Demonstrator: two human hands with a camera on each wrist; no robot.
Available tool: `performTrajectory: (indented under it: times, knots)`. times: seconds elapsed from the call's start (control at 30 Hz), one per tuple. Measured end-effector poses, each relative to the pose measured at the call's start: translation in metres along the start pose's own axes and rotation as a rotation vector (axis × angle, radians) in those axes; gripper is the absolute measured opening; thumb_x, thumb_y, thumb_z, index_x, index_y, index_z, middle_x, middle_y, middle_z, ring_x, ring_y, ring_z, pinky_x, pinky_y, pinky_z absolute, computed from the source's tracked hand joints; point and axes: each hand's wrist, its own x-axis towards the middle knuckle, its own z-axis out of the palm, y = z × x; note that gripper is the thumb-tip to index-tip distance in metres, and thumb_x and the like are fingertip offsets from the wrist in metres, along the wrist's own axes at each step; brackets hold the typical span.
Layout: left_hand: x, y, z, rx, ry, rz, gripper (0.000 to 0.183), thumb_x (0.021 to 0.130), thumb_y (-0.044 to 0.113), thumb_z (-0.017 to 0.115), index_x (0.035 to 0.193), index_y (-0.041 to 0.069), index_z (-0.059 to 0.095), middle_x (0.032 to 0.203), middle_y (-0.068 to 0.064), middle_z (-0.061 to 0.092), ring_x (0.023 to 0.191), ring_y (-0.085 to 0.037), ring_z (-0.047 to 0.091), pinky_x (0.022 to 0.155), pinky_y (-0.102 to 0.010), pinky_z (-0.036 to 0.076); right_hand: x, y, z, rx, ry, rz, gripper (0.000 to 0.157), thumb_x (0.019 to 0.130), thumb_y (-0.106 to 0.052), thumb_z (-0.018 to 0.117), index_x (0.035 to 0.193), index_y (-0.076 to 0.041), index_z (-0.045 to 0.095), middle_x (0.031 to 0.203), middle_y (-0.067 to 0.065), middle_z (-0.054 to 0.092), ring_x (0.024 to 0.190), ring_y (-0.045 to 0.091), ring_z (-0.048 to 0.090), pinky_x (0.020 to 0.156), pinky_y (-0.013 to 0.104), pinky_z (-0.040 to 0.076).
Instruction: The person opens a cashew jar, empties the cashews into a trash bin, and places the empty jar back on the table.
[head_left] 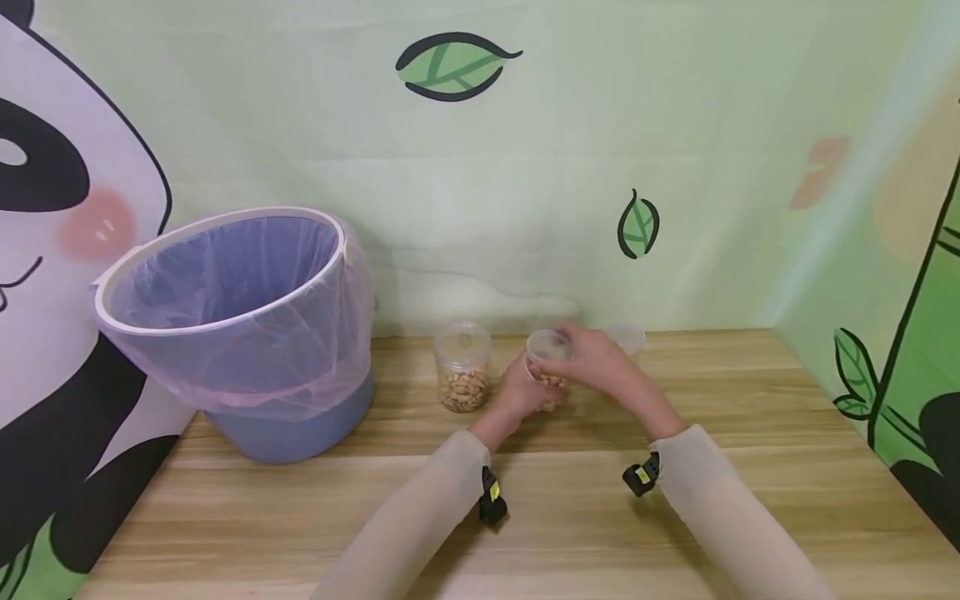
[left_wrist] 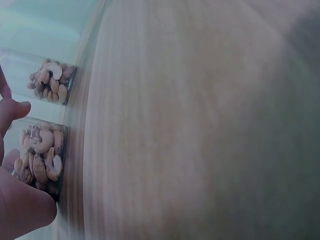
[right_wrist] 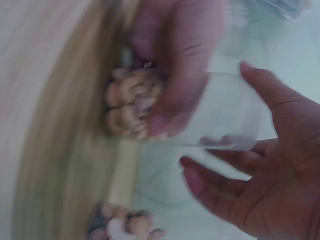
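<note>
sleeves (head_left: 420, 517): pale beige, thin, snug, down to wrists | wrist cams (head_left: 491, 497): small black units, yellow mark, one per wrist | hands (head_left: 600, 360): bare

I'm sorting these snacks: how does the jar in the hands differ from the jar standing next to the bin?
The held jar is gripped by the left hand, with the right hand at its top; the free jar stands untouched on the table, nearer the bin. Both are clear plastic and hold cashews.
</note>
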Motion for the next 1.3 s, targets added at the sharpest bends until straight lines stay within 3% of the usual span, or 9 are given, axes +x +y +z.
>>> performTrajectory:
  times: [0.07,0.2,0.3,0.43,0.53,0.7,0.93,1.13,1.3]
  knots:
    - [-0.001,0.000,0.000,-0.004,-0.006,-0.008,0.073,0.071,-0.004,0.085,0.137,0.010,0.056,0.119,-0.009,0.068,0.090,-0.018,0.063,0.068,-0.028,0.055,0.000,-0.004,-0.002,-0.005,-0.027,-0.016,0.086,0.089,-0.049,0.074,0.148,0.005,0.044,0.134,0.028,0.061,0.121,0.043,0.060,0.100,0.055,0.049]
    - [-0.003,0.000,-0.002,0.031,-0.021,-0.034,0.067,0.076,0.002,0.084,0.137,0.011,0.058,0.127,-0.008,0.066,0.111,-0.022,0.062,0.087,-0.034,0.054,0.008,-0.020,-0.001,-0.053,-0.018,-0.078,0.080,0.095,-0.045,0.067,0.150,0.006,0.041,0.138,0.027,0.058,0.123,0.042,0.059,0.104,0.053,0.047]
    - [-0.007,0.003,-0.002,0.046,-0.038,-0.042,0.057,0.079,0.008,0.084,0.131,0.007,0.061,0.121,-0.007,0.067,0.104,-0.019,0.062,0.088,-0.034,0.053,0.016,-0.033,0.006,-0.137,0.022,-0.084,0.072,0.099,-0.044,0.062,0.147,0.007,0.045,0.102,0.022,0.072,0.103,0.037,0.068,0.100,0.050,0.051]
    - [-0.007,-0.002,-0.001,0.047,-0.037,0.012,0.047,0.078,0.009,0.084,0.120,0.002,0.066,0.109,-0.009,0.070,0.089,-0.012,0.062,0.081,-0.029,0.054,0.024,-0.040,0.019,-0.275,0.079,-0.053,0.063,0.099,-0.045,0.061,0.136,0.006,0.059,0.084,0.017,0.072,0.088,0.035,0.070,0.091,0.048,0.055]
    - [-0.004,-0.008,0.002,0.063,-0.035,0.028,0.050,0.078,0.010,0.085,0.123,0.003,0.066,0.111,-0.007,0.070,0.092,-0.009,0.060,0.082,-0.027,0.052,0.024,-0.038,0.025,-0.324,0.086,-0.032,0.056,0.097,-0.043,0.066,0.127,0.004,0.066,0.110,0.021,0.072,0.098,0.038,0.070,0.088,0.047,0.056]
    - [-0.004,-0.007,-0.001,-0.002,-0.038,-0.015,0.052,0.078,0.007,0.085,0.124,0.002,0.062,0.110,-0.007,0.066,0.092,-0.014,0.061,0.080,-0.029,0.053,0.021,-0.031,0.021,-0.252,0.077,-0.015,0.053,0.093,-0.041,0.071,0.127,0.000,0.067,0.118,0.018,0.071,0.100,0.035,0.069,0.087,0.046,0.056]
    - [-0.004,-0.005,-0.004,-0.078,-0.055,-0.008,0.065,0.078,-0.003,0.083,0.137,0.008,0.057,0.133,-0.010,0.063,0.121,-0.025,0.060,0.098,-0.036,0.052,0.010,-0.019,0.013,-0.140,0.073,-0.008,0.066,0.088,-0.043,0.072,0.137,0.000,0.059,0.128,0.021,0.066,0.109,0.038,0.066,0.090,0.052,0.055]
    - [-0.003,-0.002,-0.004,-0.009,-0.074,0.051,0.078,0.077,-0.004,0.083,0.146,0.013,0.052,0.140,-0.006,0.060,0.126,-0.024,0.056,0.105,-0.040,0.046,0.003,-0.012,0.004,-0.093,0.072,-0.005,0.081,0.082,-0.048,0.081,0.140,0.002,0.056,0.127,0.024,0.066,0.113,0.042,0.064,0.092,0.055,0.053]
    - [-0.001,0.000,-0.004,0.042,-0.052,0.024,0.078,0.075,-0.002,0.085,0.144,0.012,0.052,0.136,-0.006,0.062,0.123,-0.023,0.057,0.108,-0.041,0.044,0.000,-0.007,-0.002,-0.071,0.058,-0.023,0.082,0.078,-0.045,0.086,0.140,0.001,0.057,0.124,0.024,0.068,0.110,0.041,0.065,0.092,0.054,0.053]
